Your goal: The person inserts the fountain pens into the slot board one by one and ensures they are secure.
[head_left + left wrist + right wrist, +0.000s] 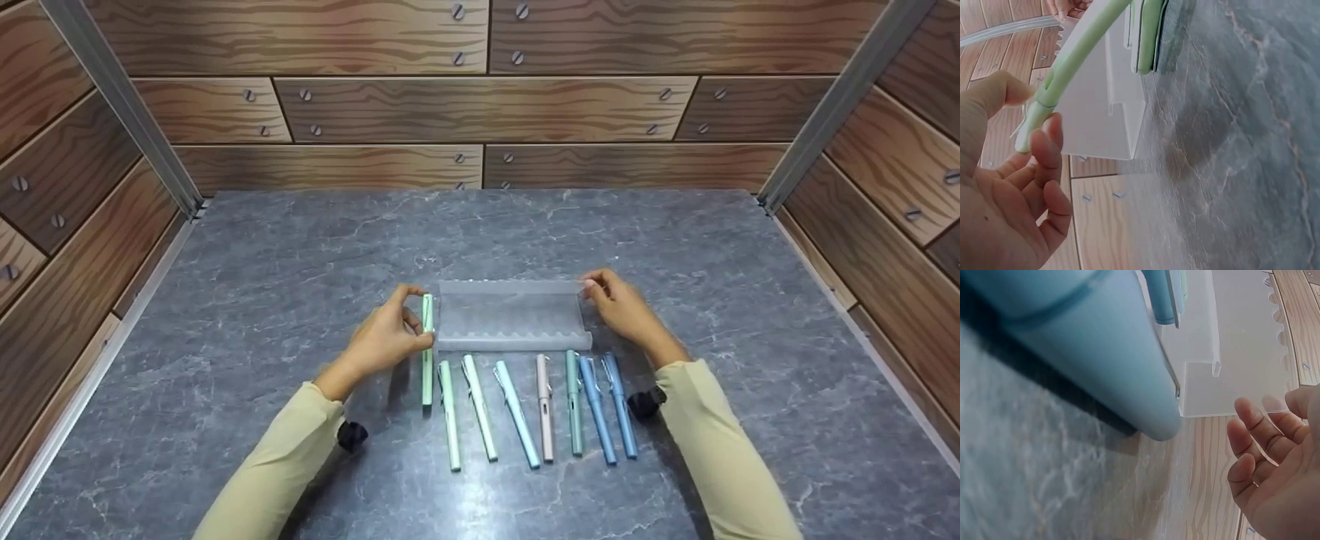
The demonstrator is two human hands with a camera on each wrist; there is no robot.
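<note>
My left hand (pixel 386 330) pinches a light green pen (pixel 427 360) near its clip end, beside the left end of a clear plastic pen rack (pixel 510 346) with scalloped edges. In the left wrist view, thumb and fingertips close round the capped end of that pen (pixel 1081 53). At the rack's far right corner is my right hand (pixel 619 304). The right wrist view shows its thumb and forefinger pinching the edge of the clear rack (pixel 1241 365), the other fingers loosely bent.
In front of the rack, several pens lie in a loose row: light green pens (pixel 450 420), a light blue pen (pixel 517 416), a pinkish pen (pixel 545 412), a teal pen (pixel 574 409) and blue pens (pixel 598 412). Wood-patterned walls (pixel 480 109) surround the grey marbled table (pixel 300 247).
</note>
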